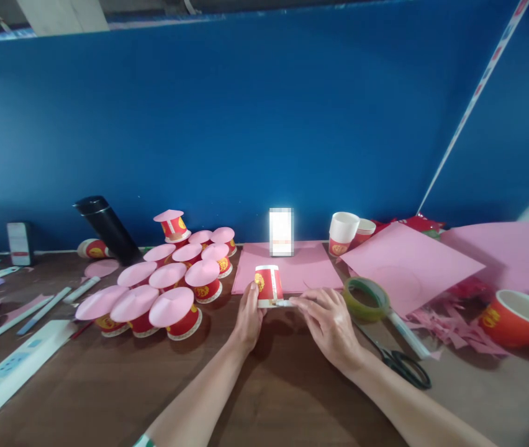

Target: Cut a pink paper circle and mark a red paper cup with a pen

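Near the middle of the table, my left hand is closed around the left side of a red paper cup with gold print and a white strip. The cup is upside down, its wide rim lowermost. My right hand pinches a slim white pen, its tip at the cup's lower rim; whether it touches cannot be made out. Behind the cup lies a stack of pink paper. To my left stand several upturned red cups, each topped with a pink paper cone.
Right of my hands lie a roll of tape, black scissors, pink paper scraps and a tipped red cup. White cups stand behind. A lit phone faces me. Leftward are a black flask and a power strip.
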The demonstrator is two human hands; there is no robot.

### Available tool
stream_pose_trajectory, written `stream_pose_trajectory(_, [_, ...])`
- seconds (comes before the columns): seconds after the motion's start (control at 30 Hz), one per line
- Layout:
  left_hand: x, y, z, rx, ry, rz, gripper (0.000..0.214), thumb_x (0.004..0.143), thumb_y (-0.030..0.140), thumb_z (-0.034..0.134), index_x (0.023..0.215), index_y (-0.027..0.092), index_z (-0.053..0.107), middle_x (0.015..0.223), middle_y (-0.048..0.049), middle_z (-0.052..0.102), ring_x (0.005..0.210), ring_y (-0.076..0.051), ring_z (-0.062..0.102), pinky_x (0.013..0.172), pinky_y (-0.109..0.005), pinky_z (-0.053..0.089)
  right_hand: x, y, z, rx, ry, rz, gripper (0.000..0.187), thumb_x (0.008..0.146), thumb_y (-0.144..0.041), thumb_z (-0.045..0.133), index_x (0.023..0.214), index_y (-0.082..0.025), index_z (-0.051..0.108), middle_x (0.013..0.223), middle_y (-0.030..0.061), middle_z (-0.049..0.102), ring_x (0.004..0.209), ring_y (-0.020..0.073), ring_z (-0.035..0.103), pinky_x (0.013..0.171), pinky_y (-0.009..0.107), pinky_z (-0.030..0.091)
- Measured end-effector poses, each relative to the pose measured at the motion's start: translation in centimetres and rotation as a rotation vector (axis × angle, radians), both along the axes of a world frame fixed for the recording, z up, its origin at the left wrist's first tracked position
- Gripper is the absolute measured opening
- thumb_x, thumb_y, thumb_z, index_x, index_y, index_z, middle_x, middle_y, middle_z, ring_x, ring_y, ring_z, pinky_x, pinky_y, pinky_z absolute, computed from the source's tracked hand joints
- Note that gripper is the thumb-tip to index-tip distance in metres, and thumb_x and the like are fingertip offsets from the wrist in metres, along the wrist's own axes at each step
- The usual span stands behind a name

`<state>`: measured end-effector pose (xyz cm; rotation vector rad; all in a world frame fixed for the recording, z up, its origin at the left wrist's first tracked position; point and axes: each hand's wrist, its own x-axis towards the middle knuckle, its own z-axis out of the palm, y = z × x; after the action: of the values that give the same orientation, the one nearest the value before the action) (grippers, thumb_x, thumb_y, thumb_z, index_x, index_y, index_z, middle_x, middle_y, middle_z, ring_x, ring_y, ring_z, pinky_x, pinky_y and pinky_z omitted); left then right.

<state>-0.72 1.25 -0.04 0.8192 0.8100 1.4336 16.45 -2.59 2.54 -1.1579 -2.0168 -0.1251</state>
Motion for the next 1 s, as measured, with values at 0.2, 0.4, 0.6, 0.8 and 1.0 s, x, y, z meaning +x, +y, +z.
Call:
stream_pose_trajectory(0.2, [0.02,0.04,0.09,0.038,-0.028,-0.037,0.027,0.081,0.042,0.05,0.092,0.019,0.055,0.091,-0.005,0.059,0.081,-0.017,0.057,0.075,-0.031,0.047,-0.03,0.1,-0.18,0.005,0.038,-0.031,0.027,0.087,-0.016,0.049,0.104,-0.029,0.065,0.092,0.0041,0.061,0.082,0.0182,0.053,0.076,0.034,0.04])
stream_pose_trajectory(0.4, [-0.05,0.04,-0.01,0.013,-0.047,-0.025,0.026,0.081,0.042,0.051,0.09,0.018,0.054,0.086,-0.0033,0.059,0.074,-0.014,0.057,0.07,-0.028,0.046,0.02,0.14,-0.24,-0.022,0.03,0.007,0.027,0.087,-0.016,0.048,0.105,-0.03,0.064,0.093,0.004,0.061,0.084,0.019,0.052,0.078,0.035,0.039])
stream_pose_trajectory(0.6, [-0.09,-0.04,0.08,0.014,-0.039,-0.029,0.026,0.081,0.043,0.05,0.089,0.018,0.055,0.085,-0.0027,0.059,0.074,-0.014,0.056,0.073,-0.03,0.045,0.06,0.08,-0.19,-0.028,0.041,0.012,0.027,0.088,-0.016,0.048,0.106,-0.029,0.064,0.092,0.0044,0.061,0.083,0.0184,0.052,0.077,0.034,0.04])
stream_pose_trajectory(0.8, [-0.04,0.04,0.04,0.018,-0.04,-0.044,0.028,0.082,0.043,0.05,0.091,0.017,0.056,0.084,-0.0028,0.058,0.073,-0.014,0.056,0.071,-0.029,0.045,0.07,0.24,-0.42,-0.033,0.036,-0.001,0.028,0.087,-0.016,0.048,0.106,-0.03,0.064,0.093,0.004,0.06,0.083,0.0184,0.051,0.077,0.034,0.039])
stream_pose_trajectory(1.0, [-0.11,0.3,-0.36,0.023,-0.077,-0.02,0.027,0.08,0.043,0.052,0.085,0.016,0.056,0.08,-0.0018,0.059,0.069,-0.013,0.055,0.068,-0.027,0.044,0.03,0.24,-0.44,-0.017,0.029,0.015,0.026,0.087,-0.016,0.049,0.104,-0.029,0.065,0.092,0.004,0.06,0.083,0.0178,0.052,0.077,0.033,0.039])
